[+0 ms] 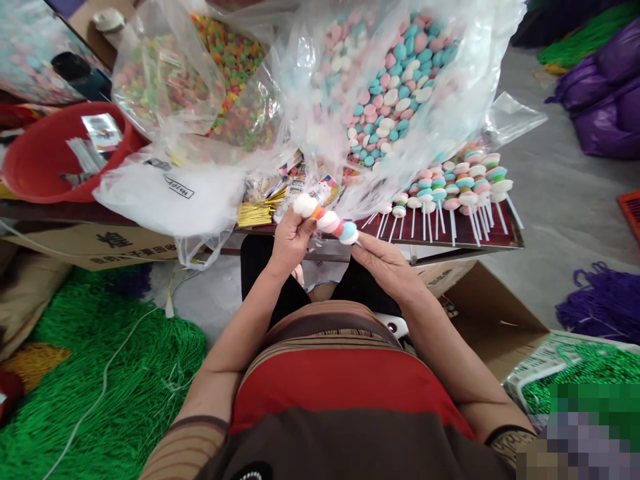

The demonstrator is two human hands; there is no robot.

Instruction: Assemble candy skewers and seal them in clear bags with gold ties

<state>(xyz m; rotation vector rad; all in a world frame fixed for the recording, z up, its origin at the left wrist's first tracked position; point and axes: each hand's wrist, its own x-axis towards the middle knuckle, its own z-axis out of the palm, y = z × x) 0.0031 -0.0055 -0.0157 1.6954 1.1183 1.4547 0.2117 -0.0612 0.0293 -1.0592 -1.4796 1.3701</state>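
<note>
While the right hand [387, 263] pinches the near end of a marshmallow-and-gummy skewer [330, 221], the left hand [291, 243] grips its far end at a white marshmallow [303, 205]. The skewer's long axis slants outward and leftward from the right hand. Beyond, similar skewers [469, 198] lie on the table [511, 233], nearer the right hand than the left; farther back sits an open marshmallow bag [477, 87].

We see smooth, matt marshmallows [329, 221], a glossy plastic bag [167, 93], a smooth bench [512, 234] and a matt cardboard box [487, 313]
</note>
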